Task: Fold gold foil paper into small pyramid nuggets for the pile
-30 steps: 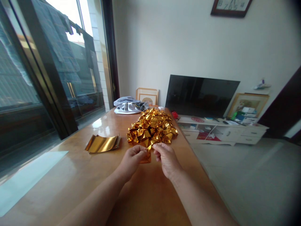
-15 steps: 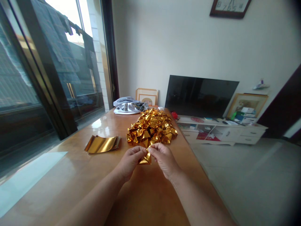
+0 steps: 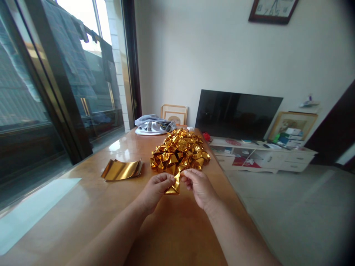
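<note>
A piece of folded gold foil paper (image 3: 173, 189) is held low over the wooden table. My left hand (image 3: 159, 188) pinches its left side between thumb and fingers. At its upper right edge, the thumb and fingertips of my right hand (image 3: 197, 184) are closed on the foil. Just beyond both hands rises a heap of folded gold foil pieces (image 3: 183, 149). To the left lies a stack of flat gold foil sheets (image 3: 122, 170), slightly curled.
The wooden table (image 3: 111, 207) has its right edge beside my right arm. A pale sheet (image 3: 36, 210) lies at the left edge. Bundled grey cloth (image 3: 152, 125) sits at the far end. Beyond are a television (image 3: 235, 112) and a white cabinet (image 3: 294, 159).
My right hand has shifted slightly right and away from my left, its fingers now at the foil's upper edge. My left hand keeps its pinch. The view has tilted slightly.
</note>
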Demonstrator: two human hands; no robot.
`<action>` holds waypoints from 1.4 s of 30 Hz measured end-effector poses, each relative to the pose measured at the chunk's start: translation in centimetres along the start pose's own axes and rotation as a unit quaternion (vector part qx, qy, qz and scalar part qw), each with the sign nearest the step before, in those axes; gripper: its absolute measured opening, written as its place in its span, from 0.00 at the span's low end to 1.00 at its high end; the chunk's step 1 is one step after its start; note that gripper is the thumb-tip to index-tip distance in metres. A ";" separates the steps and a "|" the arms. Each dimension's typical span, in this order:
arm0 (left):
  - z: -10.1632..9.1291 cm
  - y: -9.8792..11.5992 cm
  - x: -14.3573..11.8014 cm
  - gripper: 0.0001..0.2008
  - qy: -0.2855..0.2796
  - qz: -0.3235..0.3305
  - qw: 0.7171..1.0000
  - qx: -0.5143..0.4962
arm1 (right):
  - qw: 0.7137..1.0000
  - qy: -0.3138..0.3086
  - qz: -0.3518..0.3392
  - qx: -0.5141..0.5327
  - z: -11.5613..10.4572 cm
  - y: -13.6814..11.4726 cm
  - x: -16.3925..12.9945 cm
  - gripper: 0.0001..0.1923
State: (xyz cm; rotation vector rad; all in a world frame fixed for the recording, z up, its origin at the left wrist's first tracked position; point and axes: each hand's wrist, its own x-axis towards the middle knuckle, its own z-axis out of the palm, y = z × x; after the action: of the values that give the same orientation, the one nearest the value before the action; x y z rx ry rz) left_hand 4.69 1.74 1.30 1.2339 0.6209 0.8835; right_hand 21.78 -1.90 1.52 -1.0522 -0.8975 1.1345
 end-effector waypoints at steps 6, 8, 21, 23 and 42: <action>-0.2 -1.2 0.5 0.12 0.042 0.063 0.990 0.120 | 1.000 0.024 -0.019 0.007 -0.2 -0.1 0.1 0.13; -0.3 -1.6 0.6 0.12 0.051 0.110 0.971 0.207 | 1.000 0.013 -0.028 -0.002 0.1 0.1 -0.1 0.14; -0.2 -0.7 0.0 0.10 0.073 0.262 0.786 0.555 | 0.998 -0.006 -0.023 -0.057 0.3 1.3 -0.1 0.12; -0.3 -0.7 0.1 0.10 0.074 0.263 0.784 0.557 | 0.998 -0.011 -0.021 -0.057 0.3 1.2 -0.2 0.12; -1.9 -1.3 1.1 0.14 0.261 0.140 0.915 0.273 | 0.992 0.045 -0.096 -0.070 -0.5 0.4 0.3 0.11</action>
State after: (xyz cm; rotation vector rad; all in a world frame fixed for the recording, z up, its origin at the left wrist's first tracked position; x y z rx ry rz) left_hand 4.06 3.53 -0.33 1.6215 1.1991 1.3594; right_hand 22.21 -1.66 1.05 -1.0972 -0.9956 0.8687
